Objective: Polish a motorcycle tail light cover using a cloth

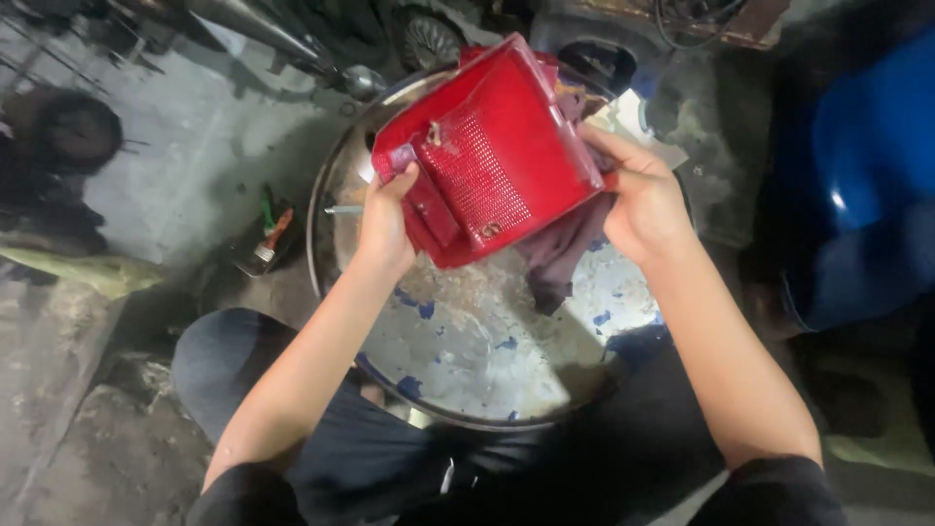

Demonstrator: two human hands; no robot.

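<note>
1. Head view, looking straight down onto two bare forearms reaching out over a round metal basin [458, 380] with worn blue paint patches on its pale inside.
2. Held above the basin – a red plastic lamp lens [492, 146], boxy, tilted, with a ribbed, grid-textured panel on its upper face and a small fitting near its lower edge.
3. Left hand [387, 219] closed on the lens's left edge, thumb pressed on top near a small pinkish patch, fingers wrapped underneath and out of sight.
4. Right hand [638, 200] clamped on the lens's right edge, fingers curled over the rim, also pinching a dark purplish rag [565, 248] against it.
5. Rag hanging down from under the lens, lower end dangling just above the basin floor; whether touching it, cannot tell.
6. Lens clear of the basin – held up in the air between both hands, roughly over the basin's far half.
7. Knees in dark trousers [321, 438] framing the basin's near rim.
8. Left of the basin, on the grimy concrete floor [185, 166], a small tool with a green and orange handle [273, 229].
9. Far right, a large glossy blue body [857, 175], near the basin but apart from it.
10. Top edge crowded with dark metal parts, too dim to tell apart.
</note>
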